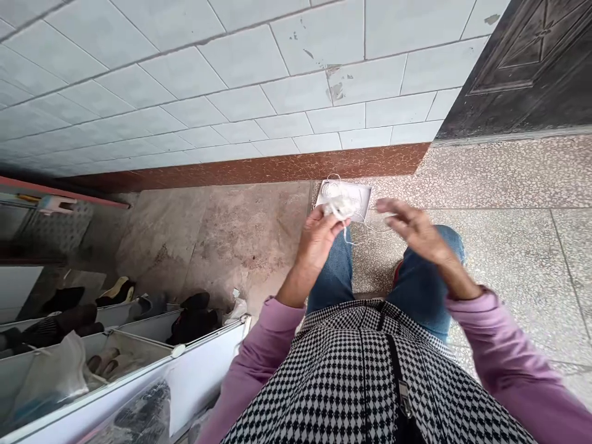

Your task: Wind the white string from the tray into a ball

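My left hand [318, 237] is closed around a small white bundle of yarn [340, 208], pinched between thumb and fingers above my knees. A short loose end dangles below it. From the bundle a thin white strand curves right, passing beneath my right hand [411, 229]. That hand is raised over my other knee, fingers stretched and apart, somewhat blurred by motion; I see nothing in it. Behind the bundle, a shallow white box [365, 194] rests on the floor near the wall, with coils of white yarn [329, 188] at its left side.
A pale tiled wall [240, 92] with a red-brown base runs ahead. The dark panelled door [531, 74] is at upper right. To my left stands a white shoe rack [208, 364] holding several shoes. Speckled floor tiles [513, 259] extend to the right.
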Available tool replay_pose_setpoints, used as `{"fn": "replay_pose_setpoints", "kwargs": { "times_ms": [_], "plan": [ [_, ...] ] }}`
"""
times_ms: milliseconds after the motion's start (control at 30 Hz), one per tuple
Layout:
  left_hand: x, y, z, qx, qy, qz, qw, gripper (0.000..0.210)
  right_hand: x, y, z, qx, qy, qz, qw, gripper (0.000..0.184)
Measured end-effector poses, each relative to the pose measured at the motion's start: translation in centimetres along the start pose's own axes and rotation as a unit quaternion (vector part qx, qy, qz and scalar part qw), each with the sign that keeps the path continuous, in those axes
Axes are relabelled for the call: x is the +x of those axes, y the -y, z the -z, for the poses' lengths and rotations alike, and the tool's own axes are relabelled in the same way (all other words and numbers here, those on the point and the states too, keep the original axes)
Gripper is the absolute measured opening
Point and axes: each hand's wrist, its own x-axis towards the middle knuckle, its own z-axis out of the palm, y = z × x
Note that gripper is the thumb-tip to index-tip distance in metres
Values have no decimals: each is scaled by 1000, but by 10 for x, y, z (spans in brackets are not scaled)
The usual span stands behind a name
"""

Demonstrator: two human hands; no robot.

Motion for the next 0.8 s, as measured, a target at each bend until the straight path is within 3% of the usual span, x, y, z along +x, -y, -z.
{"fn": "replay_pose_setpoints", "kwargs": {
  "times_ms": [100, 200, 300, 433, 500, 567, 700, 800],
  "plan": [
    [-2, 17, -18, 38, 23, -3, 999, 31, -3, -17, -43, 24, 0, 25, 999, 41],
    [0, 29, -14, 87, 20, -31, 996, 35, -24, -29, -67, 37, -8, 27, 999, 33],
    [1, 41, -5, 162, 33, -36, 986, 36, -42, -33, -60, 26, -47, 22, 998, 43],
    [-11, 54, -1, 258, 114, 56, 958, 42, -38, -39, -25, -22, -138, 16, 990, 55],
    [-18, 58, 0, 231, 172, 120, 950, 47, -29, -47, -16, -14, -164, 12, 986, 59],
    [-23, 60, 0, 164, 195, 157, 954, 50, -25, -60, -20, 6, -160, 9, 987, 63],
    [-19, 67, 5, 103, 134, 137, 976, 53, -39, -78, -55, -4, -100, -1, 995, 64],
    [-15, 70, 10, 201, 75, 72, 974, 50, -54, -74, -69, -50, -49, -16, 997, 56]
  ]
}}
